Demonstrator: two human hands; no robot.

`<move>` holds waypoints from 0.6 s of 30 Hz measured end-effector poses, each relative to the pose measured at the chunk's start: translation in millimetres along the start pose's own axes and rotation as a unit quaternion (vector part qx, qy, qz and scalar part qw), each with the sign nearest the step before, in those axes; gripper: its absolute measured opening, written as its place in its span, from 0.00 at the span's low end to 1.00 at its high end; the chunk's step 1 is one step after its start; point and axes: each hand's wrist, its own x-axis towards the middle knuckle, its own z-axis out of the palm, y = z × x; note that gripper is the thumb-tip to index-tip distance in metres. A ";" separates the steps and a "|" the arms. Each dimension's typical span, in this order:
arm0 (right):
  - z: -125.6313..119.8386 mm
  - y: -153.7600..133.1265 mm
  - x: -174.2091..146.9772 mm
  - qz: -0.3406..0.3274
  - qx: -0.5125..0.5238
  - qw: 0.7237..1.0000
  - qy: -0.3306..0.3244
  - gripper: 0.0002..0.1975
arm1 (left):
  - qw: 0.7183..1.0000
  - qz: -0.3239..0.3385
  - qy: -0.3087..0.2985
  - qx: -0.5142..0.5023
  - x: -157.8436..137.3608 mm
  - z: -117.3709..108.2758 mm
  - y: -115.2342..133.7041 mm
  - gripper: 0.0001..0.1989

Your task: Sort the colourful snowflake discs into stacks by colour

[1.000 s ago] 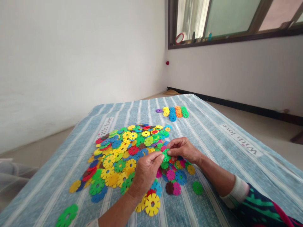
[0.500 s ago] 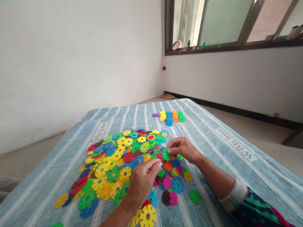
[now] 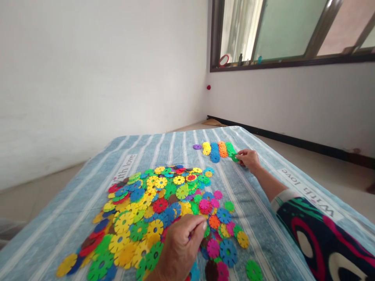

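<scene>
My right hand (image 3: 249, 159) reaches to the far part of the bed-like surface and pinches a green notched plastic disc (image 3: 234, 157) at the near end of a green row (image 3: 230, 148). Left of it lie an orange row (image 3: 222, 149), a blue row (image 3: 215, 152), a yellow row (image 3: 206, 148) and a single purple disc (image 3: 197, 147). My left hand (image 3: 183, 244) is closed, thumb against curled index finger, over the right side of a large mixed pile of discs (image 3: 123, 222). Whatever its fingers may hold is hidden.
Blue-and-white striped cloth (image 3: 164, 150) covers the surface. A loose green disc (image 3: 253, 270) lies near the front right. Beyond stand a white wall (image 3: 102, 70) and a window (image 3: 287, 31), with a red-rimmed mirror (image 3: 224, 60) and small bottles on its sill.
My right hand has carried a green disc from the pile away to the green row, which now extends nearer to me. My left hand has come slightly closer. The view has shifted a little.
</scene>
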 end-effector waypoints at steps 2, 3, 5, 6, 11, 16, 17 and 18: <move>4.1 3.0 7.6 0.000 -0.018 1.000 0.004 0.09 | 1.000 0.006 -0.003 0.009 -0.4 0.5 -0.8 0.12; 5.7 4.2 10.5 0.000 -0.027 1.000 0.005 0.09 | 1.000 0.009 -0.005 0.013 -0.5 0.7 -1.0 0.12; 7.6 6.2 15.1 0.000 -0.043 0.999 0.006 0.09 | 1.000 0.013 -0.009 0.015 -0.4 1.1 -1.1 0.12; 8.0 7.1 16.8 0.000 -0.052 0.999 0.006 0.09 | 1.000 0.016 -0.010 0.014 -0.4 1.1 -1.0 0.12; 8.2 11.6 23.0 -0.009 -0.099 0.995 0.002 0.11 | 0.999 0.027 -0.010 0.019 -0.5 0.8 0.3 0.12; 9.4 14.4 27.3 -0.028 -0.150 0.988 0.000 0.14 | 0.999 0.027 -0.011 0.025 1.0 1.0 1.0 0.13; 9.7 14.2 27.2 -0.031 -0.160 0.987 0.000 0.14 | 0.999 0.025 -0.013 0.024 1.2 0.9 1.1 0.13; 9.9 13.5 26.7 -0.033 -0.170 0.985 0.001 0.14 | 0.999 0.023 -0.015 0.024 1.3 0.8 1.2 0.13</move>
